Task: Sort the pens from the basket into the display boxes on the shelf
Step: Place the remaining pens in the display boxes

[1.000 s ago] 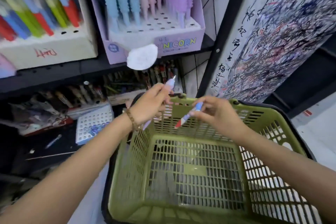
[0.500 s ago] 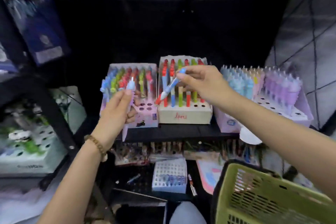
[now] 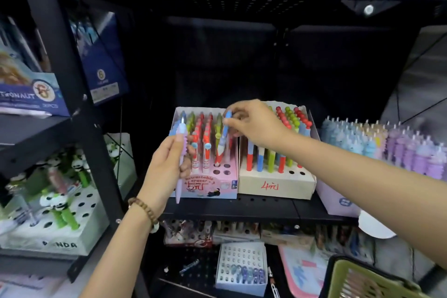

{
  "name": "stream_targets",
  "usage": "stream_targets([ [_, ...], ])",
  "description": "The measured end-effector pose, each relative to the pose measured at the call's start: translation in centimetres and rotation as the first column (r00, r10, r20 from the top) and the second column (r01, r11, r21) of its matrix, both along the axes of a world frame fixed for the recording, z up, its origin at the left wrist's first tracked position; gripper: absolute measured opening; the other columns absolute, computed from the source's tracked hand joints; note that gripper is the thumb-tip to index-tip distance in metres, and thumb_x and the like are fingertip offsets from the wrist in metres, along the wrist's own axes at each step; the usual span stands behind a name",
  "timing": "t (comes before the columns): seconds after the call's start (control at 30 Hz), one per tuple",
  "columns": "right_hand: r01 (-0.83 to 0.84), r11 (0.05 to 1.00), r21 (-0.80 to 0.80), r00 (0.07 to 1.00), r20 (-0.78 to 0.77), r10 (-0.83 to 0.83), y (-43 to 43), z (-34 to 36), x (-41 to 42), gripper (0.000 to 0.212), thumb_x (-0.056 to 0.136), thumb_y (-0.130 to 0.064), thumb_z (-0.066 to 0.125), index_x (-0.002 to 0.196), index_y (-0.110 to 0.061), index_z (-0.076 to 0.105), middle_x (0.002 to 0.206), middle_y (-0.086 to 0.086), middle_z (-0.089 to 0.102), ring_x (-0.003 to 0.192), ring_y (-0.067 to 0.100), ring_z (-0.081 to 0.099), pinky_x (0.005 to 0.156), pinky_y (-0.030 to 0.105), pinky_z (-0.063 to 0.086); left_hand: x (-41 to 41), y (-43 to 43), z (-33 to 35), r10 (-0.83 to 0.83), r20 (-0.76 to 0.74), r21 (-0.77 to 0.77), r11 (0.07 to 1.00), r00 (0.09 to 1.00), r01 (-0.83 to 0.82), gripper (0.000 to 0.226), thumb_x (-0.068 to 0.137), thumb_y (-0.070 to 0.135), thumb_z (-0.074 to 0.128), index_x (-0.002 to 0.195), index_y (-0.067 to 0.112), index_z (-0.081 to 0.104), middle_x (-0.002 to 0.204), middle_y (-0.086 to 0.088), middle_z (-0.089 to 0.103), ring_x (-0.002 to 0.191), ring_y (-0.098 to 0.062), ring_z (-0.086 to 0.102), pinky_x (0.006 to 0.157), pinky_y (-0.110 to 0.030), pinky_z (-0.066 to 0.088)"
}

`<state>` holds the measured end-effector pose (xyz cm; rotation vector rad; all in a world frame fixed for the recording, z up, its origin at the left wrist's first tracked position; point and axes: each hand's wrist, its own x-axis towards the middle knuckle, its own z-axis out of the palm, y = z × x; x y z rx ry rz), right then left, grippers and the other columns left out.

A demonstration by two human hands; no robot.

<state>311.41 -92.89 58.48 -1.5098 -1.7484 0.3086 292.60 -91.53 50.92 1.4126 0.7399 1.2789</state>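
Observation:
My right hand [image 3: 256,123] pinches the top of a blue-and-red pen [image 3: 223,138] and holds it upright over the pink display box [image 3: 210,186], its red tip at a hole in the front rows. My left hand [image 3: 167,164] grips a pale lilac pen [image 3: 180,169] upright in front of that box's left side. To the right, a beige display box [image 3: 275,186] marked in red holds several two-colour pens. The green basket [image 3: 362,280] shows only at the bottom right corner.
A lilac box of pastel pens [image 3: 382,145] stands at the shelf's right end. The black shelf frame post [image 3: 70,94] rises on the left, with a panda pen box [image 3: 55,220] behind it. Below the shelf lie a white holed box [image 3: 239,271] and loose items.
The view swung up from the basket to the shelf. Both hands, each with a pen, came to the pink box, and the right hand's pen turned upright and went down to a hole.

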Motion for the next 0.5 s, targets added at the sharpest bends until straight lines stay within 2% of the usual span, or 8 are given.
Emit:
stream_targets([
  [0.1,0.004,0.996,-0.087,0.995,0.1,0.005,0.5,0.0,-0.6,0.015,0.09,-0.018,0.063,0.097,-0.004,0.067,0.08,0.009,0.071,0.071,0.017,0.07,0.076,0.034,0.058,0.0,0.2,0.0,0.002,-0.002,0.004,1.0,1.0,-0.002,0.028,0.1,0.032,0.037,0.104,0.012,0.057,0.075,0.005,0.057,0.052,-0.005,0.04,0.046,-0.015,0.037],
  [0.17,-0.006,0.988,-0.155,0.982,0.184,0.035,0.8,-0.2,-1.1,0.016,0.09,-0.017,0.063,0.098,-0.004,0.068,0.07,0.003,0.067,0.057,0.009,0.065,0.061,0.02,0.055,0.0,0.3,0.0,0.013,-0.031,0.028,1.0,0.999,-0.012,0.028,0.101,0.03,0.037,0.104,0.011,0.058,0.078,0.0,0.053,0.054,-0.005,0.041,0.049,-0.016,0.04],
  [0.23,0.018,0.989,-0.149,0.951,0.309,0.03,0.9,-0.3,-1.7,0.019,0.09,-0.018,0.063,0.103,-0.005,0.069,0.065,-0.003,0.06,0.054,0.01,0.059,0.056,0.021,0.05,0.1,0.2,0.0,0.039,-0.066,0.06,0.998,0.997,-0.035,0.028,0.1,0.03,0.038,0.1,0.012,0.059,0.076,0.0,0.05,0.057,-0.003,0.045,0.054,-0.016,0.045],
  [0.3,0.049,0.993,-0.109,0.907,0.422,0.001,0.8,-0.3,-2.0,0.026,0.091,-0.022,0.062,0.111,-0.006,0.068,0.076,0.0,0.063,0.065,0.014,0.058,0.063,0.026,0.048,0.1,-0.1,0.0,0.04,-0.056,0.064,0.997,0.998,-0.036,0.025,0.098,0.035,0.043,0.1,0.019,0.063,0.076,0.004,0.053,0.059,-0.003,0.05,0.058,-0.017,0.049],
  [0.4,0.067,0.995,-0.075,0.834,0.552,-0.015,0.2,-0.4,-2.1,0.034,0.095,-0.027,0.055,0.122,-0.009,0.062,0.11,0.01,0.067,0.094,0.025,0.063,0.083,0.038,0.051,0.0,-0.7,0.3,-0.015,-0.028,0.029,0.999,0.999,0.016,0.03,0.091,0.045,0.047,0.108,0.027,0.063,0.076,0.008,0.057,0.054,-0.004,0.046,0.054,-0.017,0.046],
  [0.5,0.089,0.991,-0.099,0.733,0.681,0.002,-0.5,-0.7,-1.9,0.038,0.101,-0.03,0.04,0.13,-0.009,0.052,0.112,0.015,0.064,0.103,0.03,0.06,0.085,0.043,0.05,0.4,-1.3,0.7,-0.015,-0.014,0.018,1.0,1.0,0.015,0.026,0.097,0.039,0.04,0.109,0.026,0.06,0.071,0.009,0.057,0.05,-0.003,0.037,0.047,-0.015,0.038],
])
